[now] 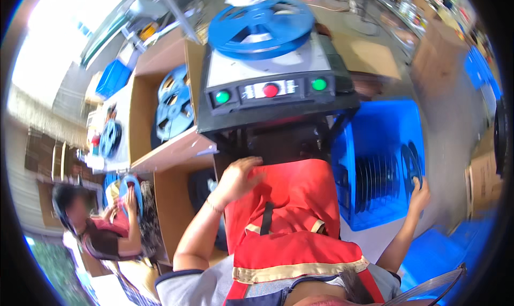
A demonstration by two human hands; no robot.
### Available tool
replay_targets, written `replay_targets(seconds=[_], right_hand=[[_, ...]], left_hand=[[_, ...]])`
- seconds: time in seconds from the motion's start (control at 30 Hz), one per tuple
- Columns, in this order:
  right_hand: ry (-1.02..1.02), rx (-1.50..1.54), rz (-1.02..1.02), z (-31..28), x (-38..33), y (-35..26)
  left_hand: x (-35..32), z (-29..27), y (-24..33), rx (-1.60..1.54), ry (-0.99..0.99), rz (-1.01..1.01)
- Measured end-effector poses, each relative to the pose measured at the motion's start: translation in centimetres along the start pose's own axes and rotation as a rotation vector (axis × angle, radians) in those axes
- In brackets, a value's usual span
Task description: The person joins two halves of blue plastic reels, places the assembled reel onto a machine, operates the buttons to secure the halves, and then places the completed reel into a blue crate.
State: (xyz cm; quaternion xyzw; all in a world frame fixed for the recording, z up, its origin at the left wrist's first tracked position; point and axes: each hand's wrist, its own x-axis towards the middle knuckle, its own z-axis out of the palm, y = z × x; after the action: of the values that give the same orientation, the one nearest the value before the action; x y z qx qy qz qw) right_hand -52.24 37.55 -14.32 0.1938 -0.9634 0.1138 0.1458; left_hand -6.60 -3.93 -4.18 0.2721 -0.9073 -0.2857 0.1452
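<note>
Head view: right hand [420, 194] holds a reel [408, 165] (dark blue).

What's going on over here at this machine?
Someone in a red apron is at a machine with a red button between two green ones, and a large blue reel lies on top. Their right hand is at the edge of a dark reel in the blue bin; how firmly it grips isn't clear. Their left hand is over the apron, holding nothing visible. At left, a co-worker has hands on a blue ring-shaped piece.
</note>
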Motion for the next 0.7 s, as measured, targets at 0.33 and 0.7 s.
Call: replay_targets(seconds=[0.33, 0.7], right_hand=[[-0.002, 0.447, -0.87, 3.3, 5.1, -36.3], [-0.02, -0.289, -0.656, 6.2, 4.3, -43.4]], left_hand=[[9.8, 0.0, -7.5, 0.459, 0.516, -0.134], [11.7, 1.5, -9.6, 0.369, 0.485, -0.131]])
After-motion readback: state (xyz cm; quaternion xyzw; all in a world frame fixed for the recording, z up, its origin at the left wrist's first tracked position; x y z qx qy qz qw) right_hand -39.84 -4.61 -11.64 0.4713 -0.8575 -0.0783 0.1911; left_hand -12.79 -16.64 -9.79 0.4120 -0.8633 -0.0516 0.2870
